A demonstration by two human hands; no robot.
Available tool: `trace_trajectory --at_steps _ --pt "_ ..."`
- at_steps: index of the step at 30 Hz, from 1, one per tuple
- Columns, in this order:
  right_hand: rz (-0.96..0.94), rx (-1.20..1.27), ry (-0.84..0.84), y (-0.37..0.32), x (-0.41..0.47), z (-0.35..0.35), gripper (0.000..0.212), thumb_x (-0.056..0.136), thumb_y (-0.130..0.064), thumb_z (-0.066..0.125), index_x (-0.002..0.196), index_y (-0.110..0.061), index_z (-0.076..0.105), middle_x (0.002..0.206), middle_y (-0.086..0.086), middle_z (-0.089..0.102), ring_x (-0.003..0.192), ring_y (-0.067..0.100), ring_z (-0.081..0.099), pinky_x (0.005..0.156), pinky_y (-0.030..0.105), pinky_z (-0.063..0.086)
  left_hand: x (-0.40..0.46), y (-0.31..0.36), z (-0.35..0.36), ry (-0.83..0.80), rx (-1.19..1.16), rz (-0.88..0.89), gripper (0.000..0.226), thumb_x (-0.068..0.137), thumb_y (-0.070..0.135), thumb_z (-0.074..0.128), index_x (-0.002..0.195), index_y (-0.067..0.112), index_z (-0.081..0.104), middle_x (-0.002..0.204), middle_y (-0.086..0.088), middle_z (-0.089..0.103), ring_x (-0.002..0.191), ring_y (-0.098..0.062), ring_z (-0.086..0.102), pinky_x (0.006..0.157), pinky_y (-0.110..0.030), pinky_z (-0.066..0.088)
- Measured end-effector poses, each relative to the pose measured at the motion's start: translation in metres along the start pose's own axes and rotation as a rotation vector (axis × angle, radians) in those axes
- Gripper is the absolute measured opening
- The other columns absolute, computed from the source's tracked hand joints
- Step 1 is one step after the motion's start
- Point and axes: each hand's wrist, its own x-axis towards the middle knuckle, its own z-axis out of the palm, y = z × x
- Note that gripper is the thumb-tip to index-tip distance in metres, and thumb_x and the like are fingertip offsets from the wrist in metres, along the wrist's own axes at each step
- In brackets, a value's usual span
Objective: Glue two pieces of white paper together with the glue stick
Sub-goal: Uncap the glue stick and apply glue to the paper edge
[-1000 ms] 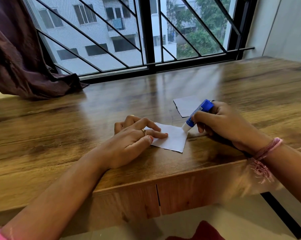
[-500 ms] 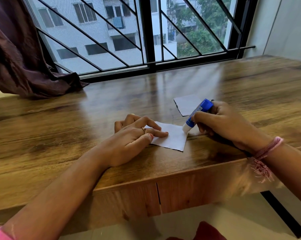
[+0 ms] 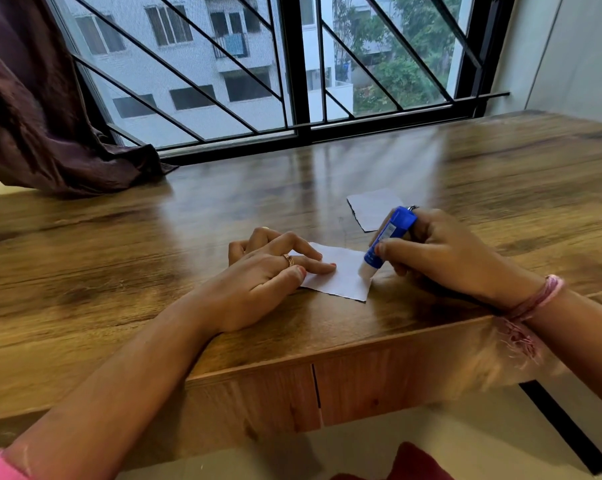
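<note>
Clearly the right hand [image 3: 441, 251] has a closed grip on the glue stick [image 3: 389, 237], fingers and thumb curled round its blue barrel, which tilts so that the pale tip meets the right edge of the near paper [image 3: 341, 275] just below that grip. The left hand [image 3: 268, 275] lies to the left of the stick with fingers mostly straight and loosely spread, pressing the same paper flat against the wooden worktop [image 3: 119, 271]; a ring [image 3: 288, 260] sits on one finger. The left part of this sheet is hidden under those fingers. Just beyond the right hand lies the second paper [image 3: 372, 209], flat on the worktop, its near right corner covered by the stick and knuckles. The print on the barrel is too small to read. A pink thread bracelet [image 3: 534, 303] circles the right wrist.
</note>
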Motion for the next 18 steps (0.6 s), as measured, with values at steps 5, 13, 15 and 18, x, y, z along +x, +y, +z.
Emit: trace_trajectory --at_steps 5,13,15,18 --pt "-0.016 0.007 -0.07 -0.0021 -0.002 0.0 0.022 0.074 -0.03 0.06 0.076 -0.009 0.065 0.048 -0.003 0.059 0.041 0.004 0.046 0.045 0.015 0.034 -0.0007 0.0016 -0.0003 0.006 0.018 0.001 0.046 0.092 0.038 0.022 0.12 0.05 0.056 0.122 0.036 0.042 0.121 0.013 0.017 0.093 -0.01 0.004" --pt "-0.032 -0.011 -0.077 -0.0044 -0.0027 -0.0005 0.022 0.074 -0.029 0.06 0.078 -0.008 0.065 0.049 -0.003 0.06 0.044 0.005 0.048 0.047 0.019 0.037 -0.0011 0.0028 -0.0011 0.001 0.007 -0.002 0.046 0.092 0.038 0.022 0.12 0.05 0.056 0.123 0.035 0.043 0.122 0.013 0.017 0.094 -0.01 0.004" --pt "-0.043 0.014 -0.125 -0.0056 -0.005 0.0005 0.019 0.075 -0.027 0.06 0.078 -0.008 0.064 0.05 -0.002 0.059 0.043 0.004 0.048 0.046 0.017 0.036 -0.001 0.0031 -0.001 0.002 0.008 -0.002 0.046 0.091 0.039 0.022 0.12 0.05 0.056 0.122 0.035 0.043 0.122 0.013 0.016 0.094 -0.01 0.003" --pt "-0.031 -0.012 -0.055 -0.0043 -0.0024 -0.0005 0.018 0.073 -0.029 0.06 0.071 -0.012 0.063 0.048 -0.002 0.059 0.042 0.007 0.047 0.046 0.02 0.036 -0.0008 0.0033 -0.0014 -0.001 0.003 -0.004 0.047 0.091 0.039 0.022 0.121 0.049 0.057 0.122 0.035 0.043 0.122 0.013 0.016 0.095 -0.011 0.003"
